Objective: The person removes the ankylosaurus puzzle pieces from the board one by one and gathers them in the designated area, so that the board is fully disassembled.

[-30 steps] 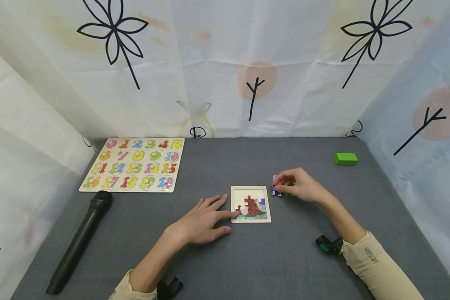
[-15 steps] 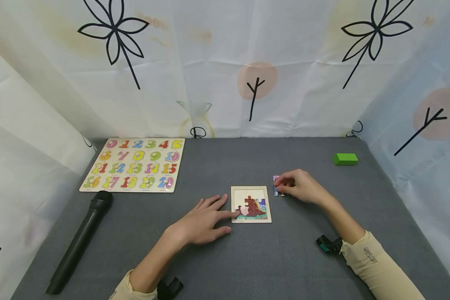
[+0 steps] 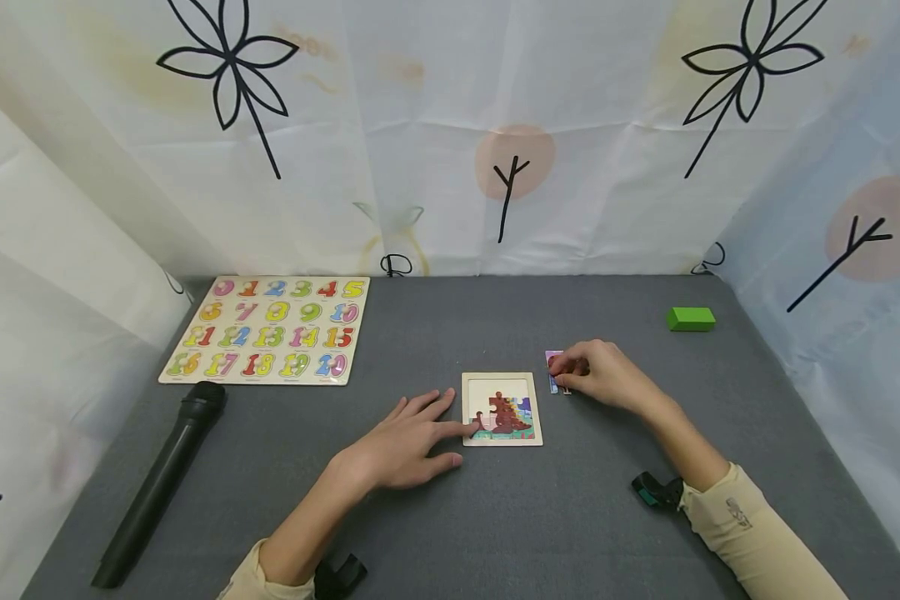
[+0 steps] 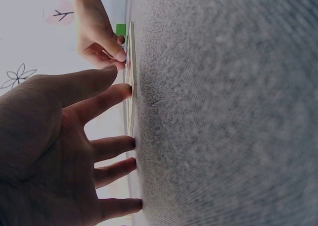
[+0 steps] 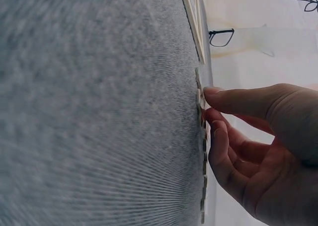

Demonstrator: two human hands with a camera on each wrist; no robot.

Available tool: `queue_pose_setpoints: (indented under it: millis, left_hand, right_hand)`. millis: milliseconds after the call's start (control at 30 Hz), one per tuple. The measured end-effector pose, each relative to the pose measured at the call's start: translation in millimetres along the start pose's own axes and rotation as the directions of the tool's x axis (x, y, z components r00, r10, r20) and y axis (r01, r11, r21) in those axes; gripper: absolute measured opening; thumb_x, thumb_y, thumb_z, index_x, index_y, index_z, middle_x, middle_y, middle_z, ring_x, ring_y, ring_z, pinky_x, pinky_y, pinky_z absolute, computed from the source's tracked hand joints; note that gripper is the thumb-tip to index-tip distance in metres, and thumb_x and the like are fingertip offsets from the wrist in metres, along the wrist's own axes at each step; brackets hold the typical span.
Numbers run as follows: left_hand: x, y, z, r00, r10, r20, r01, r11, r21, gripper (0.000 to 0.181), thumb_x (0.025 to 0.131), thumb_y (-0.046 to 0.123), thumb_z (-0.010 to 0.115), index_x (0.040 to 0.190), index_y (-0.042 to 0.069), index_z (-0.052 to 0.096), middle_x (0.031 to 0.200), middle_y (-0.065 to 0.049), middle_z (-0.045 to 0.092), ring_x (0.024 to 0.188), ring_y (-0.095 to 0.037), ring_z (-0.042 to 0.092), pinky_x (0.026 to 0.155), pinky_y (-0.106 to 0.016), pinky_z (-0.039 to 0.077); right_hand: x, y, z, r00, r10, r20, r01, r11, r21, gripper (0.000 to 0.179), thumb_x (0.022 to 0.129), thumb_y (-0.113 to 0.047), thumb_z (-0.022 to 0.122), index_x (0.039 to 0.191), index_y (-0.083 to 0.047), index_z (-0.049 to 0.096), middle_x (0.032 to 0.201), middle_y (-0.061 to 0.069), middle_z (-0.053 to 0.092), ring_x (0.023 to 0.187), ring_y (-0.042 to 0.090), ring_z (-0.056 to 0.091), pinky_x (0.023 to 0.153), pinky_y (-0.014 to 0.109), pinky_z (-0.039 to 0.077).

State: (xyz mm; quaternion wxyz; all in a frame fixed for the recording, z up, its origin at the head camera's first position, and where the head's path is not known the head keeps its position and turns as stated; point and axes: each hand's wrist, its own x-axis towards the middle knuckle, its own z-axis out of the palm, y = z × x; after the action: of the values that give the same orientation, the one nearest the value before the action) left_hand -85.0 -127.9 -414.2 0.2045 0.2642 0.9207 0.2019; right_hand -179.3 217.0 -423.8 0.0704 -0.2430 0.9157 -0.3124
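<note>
A small jigsaw in a pale wooden tray (image 3: 501, 377) lies on the grey table, its lower and right parts filled with a brown dinosaur picture. My left hand (image 3: 405, 442) is spread beside it, the index fingertip resting on the tray's left part; the other fingertips touch the cloth. To the tray's right, my right hand (image 3: 600, 372) is curled low over several loose puzzle pieces (image 3: 552, 356). Thumb and fingertips pinch a puzzle piece (image 5: 200, 98) at table level, as the right wrist view shows. My fingers partly hide the pieces in the head view.
A number board (image 3: 266, 331) lies at the back left. In front of it is a black microphone (image 3: 161, 483). A green block (image 3: 691, 319) sits at the back right. White patterned curtains (image 3: 435, 142) enclose the table's back and sides.
The loose pieces under my right hand have shifted very slightly to the right, and that hand has turned a little with them. My left hand and the tray have stayed put.
</note>
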Motion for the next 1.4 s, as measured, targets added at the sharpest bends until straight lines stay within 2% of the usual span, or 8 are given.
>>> queue_pose_setpoints:
  millis: [467,767,1033,1200,1400]
  left_hand:
    - [0.6,-0.5,0.4,1.0,-0.007,0.006,0.007,1.0,0.0,0.051,0.107,0.041,0.067,0.157,0.035,0.059,0.18,-0.012,0.03,0.17,-0.037,0.022,0.135,-0.071,0.018]
    - [1.2,0.0,0.0,1.0,-0.014,0.011,0.014,1.0,0.007,0.051,0.107,0.042,0.067,0.157,0.036,0.058,0.18,-0.012,0.03,0.17,-0.037,0.022,0.134,-0.071,0.019]
    - [1.2,0.1,0.0,1.0,-0.01,0.01,0.01,1.0,0.003,0.051,0.108,0.042,0.067,0.157,0.036,0.059,0.18,-0.012,0.03,0.17,-0.037,0.022,0.134,-0.071,0.019]
    - [1.6,0.1,0.2,1.0,-0.015,0.011,0.015,1.0,0.004,0.051,0.107,0.042,0.067,0.157,0.036,0.059,0.18,-0.012,0.03,0.17,-0.036,0.022,0.134,-0.071,0.019]
    - [2.0,-0.2,0.1,1.0,-0.018,0.014,0.018,1.0,0.005,0.051,0.107,0.042,0.067,0.157,0.036,0.059,0.181,-0.012,0.03,0.17,-0.036,0.022,0.135,-0.071,0.019]
  right_hand:
    - [-1.0,2.5,-3.6,0.999,0.009,0.037,-0.011,0.998,0.063,0.01,0.093,-0.008,0.084,0.103,-0.006,0.084,0.084,0.001,0.079,0.067,0.003,0.059,0.062,0.021,0.045]
    - [2.6,-2.6,4.7,0.997,-0.044,0.066,0.032,0.985,0.168,0.013,0.093,-0.011,0.086,0.104,-0.006,0.083,0.082,0.0,0.076,0.071,0.001,0.061,0.067,0.021,0.05]
    - [4.6,-9.6,11.6,0.994,-0.056,0.092,0.03,0.964,0.265,0.014,0.094,-0.011,0.085,0.106,-0.003,0.083,0.087,0.005,0.078,0.071,0.005,0.059,0.067,0.02,0.05]
    - [7.9,-13.5,19.6,0.991,-0.074,0.115,0.032,0.943,0.332,0.014,0.095,-0.01,0.084,0.106,-0.002,0.083,0.089,0.008,0.078,0.073,0.005,0.063,0.068,0.02,0.053]
    - [12.7,-19.5,26.9,0.984,-0.101,0.148,0.041,0.931,0.362,0.016,0.096,-0.008,0.082,0.11,0.0,0.08,0.098,0.013,0.081,0.078,0.005,0.067,0.071,0.021,0.056]
